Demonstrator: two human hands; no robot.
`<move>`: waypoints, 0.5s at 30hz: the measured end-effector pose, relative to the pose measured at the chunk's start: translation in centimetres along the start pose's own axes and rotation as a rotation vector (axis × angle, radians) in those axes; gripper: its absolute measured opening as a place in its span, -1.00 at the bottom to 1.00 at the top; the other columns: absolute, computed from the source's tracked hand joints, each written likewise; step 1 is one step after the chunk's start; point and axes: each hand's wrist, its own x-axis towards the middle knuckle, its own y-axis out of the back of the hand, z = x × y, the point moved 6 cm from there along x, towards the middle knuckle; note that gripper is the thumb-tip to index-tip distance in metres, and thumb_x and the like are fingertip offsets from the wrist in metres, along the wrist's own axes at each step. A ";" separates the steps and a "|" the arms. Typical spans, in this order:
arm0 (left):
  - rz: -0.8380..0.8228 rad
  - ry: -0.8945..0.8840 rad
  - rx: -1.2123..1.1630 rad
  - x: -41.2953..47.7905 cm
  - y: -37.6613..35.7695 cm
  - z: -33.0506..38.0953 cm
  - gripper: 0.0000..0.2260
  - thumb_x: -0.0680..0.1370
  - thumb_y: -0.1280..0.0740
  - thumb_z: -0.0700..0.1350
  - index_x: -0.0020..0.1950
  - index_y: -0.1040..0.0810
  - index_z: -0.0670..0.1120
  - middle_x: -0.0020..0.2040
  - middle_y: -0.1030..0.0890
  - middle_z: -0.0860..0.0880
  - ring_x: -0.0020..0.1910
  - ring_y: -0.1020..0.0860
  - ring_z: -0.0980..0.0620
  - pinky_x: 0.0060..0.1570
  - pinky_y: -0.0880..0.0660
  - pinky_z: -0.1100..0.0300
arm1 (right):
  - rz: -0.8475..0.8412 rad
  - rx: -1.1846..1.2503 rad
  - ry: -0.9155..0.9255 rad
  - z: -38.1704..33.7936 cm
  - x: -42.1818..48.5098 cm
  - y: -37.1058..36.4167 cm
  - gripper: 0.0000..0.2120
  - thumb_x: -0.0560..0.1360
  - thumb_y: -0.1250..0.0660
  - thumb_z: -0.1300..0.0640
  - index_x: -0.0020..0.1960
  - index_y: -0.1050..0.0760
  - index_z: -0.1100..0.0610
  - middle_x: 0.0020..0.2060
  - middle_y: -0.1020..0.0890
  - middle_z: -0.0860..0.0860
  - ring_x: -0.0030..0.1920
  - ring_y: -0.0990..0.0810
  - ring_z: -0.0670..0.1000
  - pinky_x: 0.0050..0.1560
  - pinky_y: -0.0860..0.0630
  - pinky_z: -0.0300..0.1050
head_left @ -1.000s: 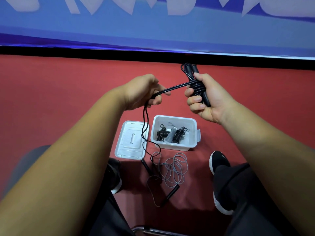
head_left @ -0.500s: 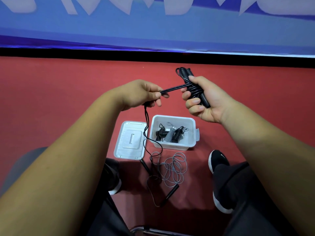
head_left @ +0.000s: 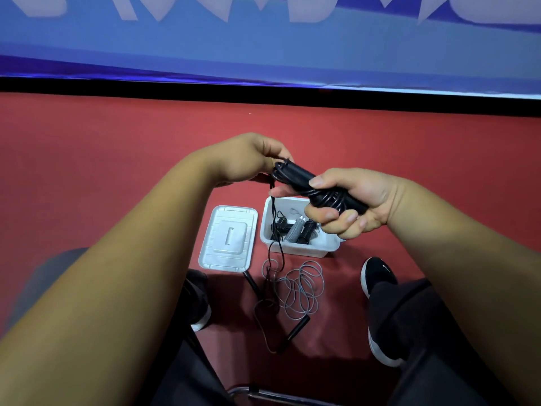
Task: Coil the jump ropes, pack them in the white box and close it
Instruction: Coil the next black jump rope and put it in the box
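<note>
Red floor (head_left: 117, 142) fills mid frame, blue banner (head_left: 263, 48) across top. Right hand (head_left: 360, 200), centre right, clenched round black jump rope (head_left: 307, 183), cord bundled over handles. Left hand (head_left: 246, 159), just left of bundle, pinches same rope at bundle's tip; free strand hangs toward floor. White box (head_left: 295, 249) below hands, open, coiled ropes (head_left: 295, 230) inside. Lid (head_left: 228, 238) lies flat beside box, left. Grey jump rope (head_left: 304, 285) sprawls loose on floor, lower centre; black handle (head_left: 297, 331) near it. Black shoe (head_left: 377, 273) to right.
</note>
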 end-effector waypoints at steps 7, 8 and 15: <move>0.008 -0.044 -0.016 -0.1 -0.1 1.0 -0.87 0.65 -0.34 -0.32 0.10 -0.68 -0.20 -0.04 -0.70 -0.11 -0.09 -0.64 0.06 -0.01 -0.60 0.26 | 0.011 -0.057 -0.085 1.2 0.4 0.5 -0.52 0.50 -0.53 -0.06 0.09 -0.39 0.26 -0.31 -0.41 0.10 -0.48 -0.36 -0.06 -0.54 -0.17 -0.25; 0.007 -0.049 -0.023 -0.1 -0.2 1.1 -0.86 0.64 -0.35 -0.33 0.10 -0.68 -0.20 -0.03 -0.70 -0.11 -0.07 -0.64 0.07 0.00 -0.59 0.28 | 0.015 -0.052 -0.087 1.2 0.4 0.5 -0.49 0.51 -0.53 -0.05 0.21 -0.36 0.21 -0.30 -0.41 0.11 -0.47 -0.36 -0.05 -0.54 -0.17 -0.24; -0.029 -0.071 0.102 0.0 -0.7 2.3 -0.85 0.58 -0.44 -0.30 0.06 -0.73 -0.09 -0.01 -0.76 0.01 0.01 -0.66 0.16 0.11 -0.55 0.33 | 0.184 -0.135 -0.218 2.1 0.5 1.5 -0.55 0.47 -0.58 -0.09 0.12 -0.49 0.17 -0.28 -0.43 0.09 -0.46 -0.29 -0.05 -0.55 -0.19 -0.29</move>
